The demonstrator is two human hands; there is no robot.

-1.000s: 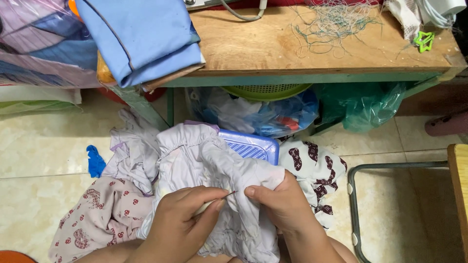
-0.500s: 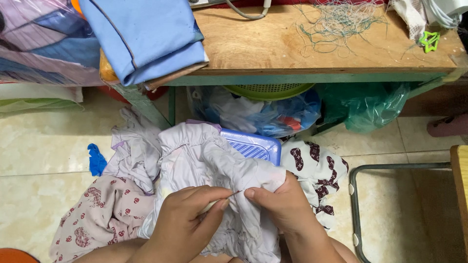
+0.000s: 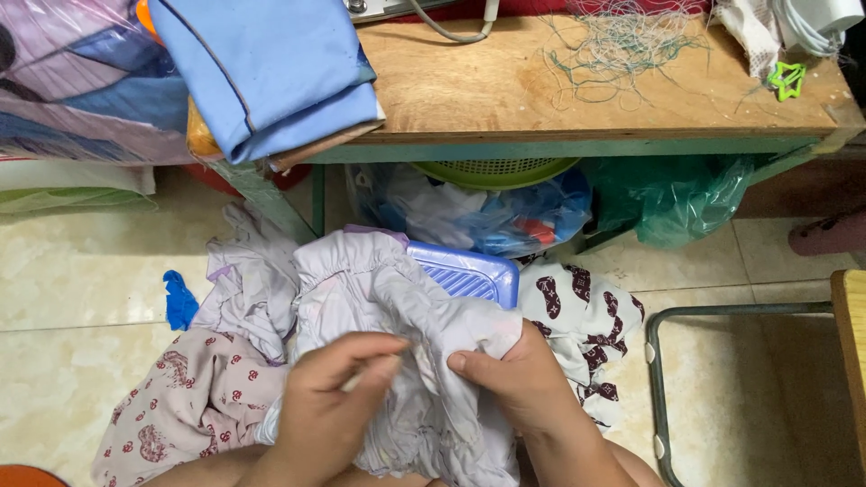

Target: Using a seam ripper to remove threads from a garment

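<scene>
A pale lilac garment (image 3: 379, 289) with a gathered edge lies bunched over my lap. My left hand (image 3: 329, 401) pinches its fabric near the middle, fingers curled onto the cloth. My right hand (image 3: 519, 379) grips a fold of the same garment, thumb pressed on top. The two hands sit close together, a few centimetres apart. More clothes spread around it: a pink printed piece (image 3: 171, 406) at the left and a white piece with dark red motifs (image 3: 586, 316) at the right.
A blue plastic basket (image 3: 469, 271) peeks from under the clothes. A wooden table (image 3: 541, 90) holds folded blue cloth (image 3: 271, 72) and loose green threads (image 3: 613, 45). Plastic bags (image 3: 505, 216) and a green basket (image 3: 492, 169) sit beneath. A metal frame (image 3: 658, 379) stands at right.
My left hand's fingers have closed further onto the fabric and shifted slightly right toward my right hand. The garment has bunched a little more between them.
</scene>
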